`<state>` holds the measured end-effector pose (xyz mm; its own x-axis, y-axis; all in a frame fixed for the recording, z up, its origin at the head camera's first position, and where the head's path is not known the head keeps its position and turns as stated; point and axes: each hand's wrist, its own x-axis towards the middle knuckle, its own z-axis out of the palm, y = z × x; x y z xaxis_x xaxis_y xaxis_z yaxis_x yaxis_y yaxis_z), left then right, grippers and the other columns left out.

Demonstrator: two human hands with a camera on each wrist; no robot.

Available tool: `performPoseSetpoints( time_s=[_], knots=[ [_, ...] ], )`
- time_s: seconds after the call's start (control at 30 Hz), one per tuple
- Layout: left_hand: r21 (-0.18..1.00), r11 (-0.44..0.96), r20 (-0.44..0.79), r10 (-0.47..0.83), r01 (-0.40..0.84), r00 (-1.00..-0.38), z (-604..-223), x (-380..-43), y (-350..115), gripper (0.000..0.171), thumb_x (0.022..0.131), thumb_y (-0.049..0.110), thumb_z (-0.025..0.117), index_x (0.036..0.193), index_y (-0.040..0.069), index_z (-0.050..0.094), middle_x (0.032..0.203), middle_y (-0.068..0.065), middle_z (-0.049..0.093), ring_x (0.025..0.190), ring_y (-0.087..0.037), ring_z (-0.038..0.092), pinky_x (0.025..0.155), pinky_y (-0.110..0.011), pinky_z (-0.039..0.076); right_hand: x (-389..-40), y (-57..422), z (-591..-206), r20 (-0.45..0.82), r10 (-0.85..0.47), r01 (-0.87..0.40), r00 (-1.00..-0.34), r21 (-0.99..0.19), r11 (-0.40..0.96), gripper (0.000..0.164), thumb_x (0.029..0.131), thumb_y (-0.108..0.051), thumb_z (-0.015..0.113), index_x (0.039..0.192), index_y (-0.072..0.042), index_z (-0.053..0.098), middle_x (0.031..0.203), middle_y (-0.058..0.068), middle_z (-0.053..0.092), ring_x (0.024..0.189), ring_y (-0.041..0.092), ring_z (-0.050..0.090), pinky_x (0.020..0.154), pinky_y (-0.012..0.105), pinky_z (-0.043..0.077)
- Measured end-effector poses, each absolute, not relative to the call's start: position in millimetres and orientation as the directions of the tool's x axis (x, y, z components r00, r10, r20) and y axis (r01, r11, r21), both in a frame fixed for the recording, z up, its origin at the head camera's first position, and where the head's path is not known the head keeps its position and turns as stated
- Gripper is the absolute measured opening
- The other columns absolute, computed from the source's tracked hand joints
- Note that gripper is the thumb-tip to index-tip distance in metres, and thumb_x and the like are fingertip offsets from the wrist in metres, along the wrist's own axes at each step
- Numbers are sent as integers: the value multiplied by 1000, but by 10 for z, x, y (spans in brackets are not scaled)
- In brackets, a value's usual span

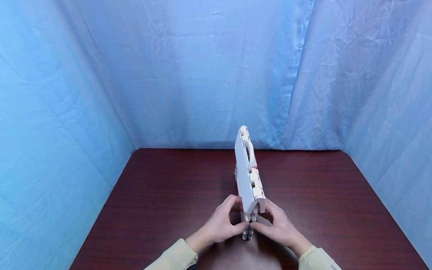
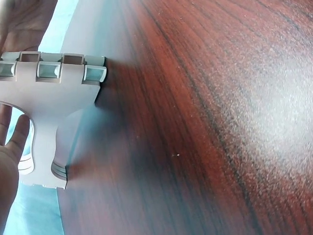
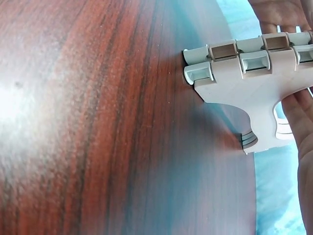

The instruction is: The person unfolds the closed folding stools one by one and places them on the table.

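Note:
A pale plastic folding step stool (image 1: 243, 172) stands on edge, folded nearly flat, with a carrying handle slot and hinge knuckles along its upper edge. My left hand (image 1: 221, 221) grips its near end from the left, thumb against the front edge and fingers behind the panel. From the other side my right hand (image 1: 281, 227) holds the same end, its thumb close to the left thumb. In the left wrist view, the stool's hinged leg (image 2: 44, 112) shows a cut-out with fingers at it. The right wrist view has the matching leg (image 3: 261, 107) beside a hand.
A dark red wood-grain table (image 1: 168, 183) lies beneath the stool. Blue curtains (image 1: 202, 75) hang behind it and along both sides. Pale sleeves (image 1: 177, 257) cover the forearms at the near edge.

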<state>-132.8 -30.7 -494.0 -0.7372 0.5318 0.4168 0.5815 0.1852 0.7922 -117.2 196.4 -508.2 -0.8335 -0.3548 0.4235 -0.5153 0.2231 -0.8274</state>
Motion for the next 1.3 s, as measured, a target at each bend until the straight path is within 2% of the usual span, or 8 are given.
performPoseSetpoints(
  time_s=[0.27, 0.37, 0.53, 0.83, 1.1, 1.3],
  knots=[
    [771, 209, 433, 521, 602, -735, -4986, -1334, -277, 52, 80, 8, 79, 126, 9, 53, 114, -2, 59, 107, -13, 64, 97, -32, 55, -1173, 2004, -5066, 417, -378, -510, -826, -840, 187, 56, 82, 2, 81, 132, -3, 57, 125, -1, 65, 113, 6, 63, 95, 28, 55],
    [760, 214, 445, 517, 614, -731, -5005, -1336, -268, 53, 79, 7, 79, 126, 8, 53, 114, -3, 60, 106, -15, 65, 96, -32, 55, -1174, 2014, -5063, 410, -385, -503, -827, -845, 181, 58, 82, 2, 80, 134, -4, 56, 127, 0, 64, 114, 7, 62, 96, 28, 54],
    [746, 225, 455, 514, 626, -727, -5037, -1333, -259, 56, 78, 8, 79, 128, 9, 52, 114, -2, 60, 106, -12, 64, 95, -31, 55, -1186, 2031, -5043, 379, -398, -479, -836, -857, 190, 61, 83, -2, 81, 138, -6, 54, 131, 1, 63, 117, 7, 62, 98, 28, 53],
    [725, 239, 462, 527, 646, -713, -5054, -1350, -248, 57, 80, 12, 80, 130, 9, 51, 117, -2, 61, 108, -12, 63, 97, -27, 52, -1193, 2052, -5043, 392, -404, -497, -827, -845, 198, 60, 83, 0, 82, 136, -4, 55, 128, 0, 64, 116, 6, 62, 97, 28, 54],
    [699, 253, 481, 527, 669, -701, -5059, -1346, -233, 56, 77, 9, 79, 126, 10, 52, 113, -1, 59, 104, -15, 63, 94, -29, 53, -1197, 2056, -5072, 398, -402, -502, -825, -842, 197, 57, 83, -1, 82, 133, -6, 57, 127, 1, 64, 116, 6, 63, 96, 29, 55],
    [692, 281, 468, 527, 665, -710, -5040, -1337, -237, 55, 76, 11, 78, 125, 12, 53, 113, 2, 58, 103, -12, 61, 93, -30, 53, -1201, 2055, -5084, 415, -410, -520, -812, -833, 187, 55, 83, 1, 82, 132, -7, 58, 128, 4, 62, 116, 7, 62, 95, 29, 56]
  ],
)
